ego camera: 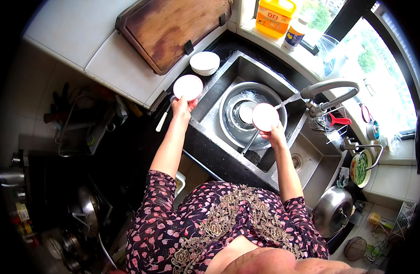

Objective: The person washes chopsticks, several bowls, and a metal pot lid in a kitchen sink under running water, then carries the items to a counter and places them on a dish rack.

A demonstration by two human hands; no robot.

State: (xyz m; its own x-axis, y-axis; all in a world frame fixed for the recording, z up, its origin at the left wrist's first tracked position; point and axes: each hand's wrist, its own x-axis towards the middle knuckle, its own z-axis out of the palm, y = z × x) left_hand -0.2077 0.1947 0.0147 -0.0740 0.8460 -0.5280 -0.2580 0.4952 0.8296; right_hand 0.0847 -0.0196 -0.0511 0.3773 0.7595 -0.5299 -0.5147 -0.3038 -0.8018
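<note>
My left hand (184, 107) grips a small white dish with a red rim (188, 87), held over the black counter left of the sink. In my right hand (274, 134) is a similar red-rimmed white dish (265, 117), above a metal basin (227, 132) in the steel sink (210, 120). Water runs from the curved faucet (329, 85) beside that dish. Inside the basin lie a metal bowl and a white dish (247, 112) in water, and a metal utensil handle (250, 143) leans out. A stack of white bowls (205, 63) stands on the counter behind my left hand.
A wooden cutting board (175, 30) leans at the upper left. A yellow detergent jug (275, 17) and a white bottle (295, 34) stand on the windowsill. Right of the sink are a wire basket with a red-handled tool (340, 120), a bowl of greens (361, 167) and a lidded pot (333, 211).
</note>
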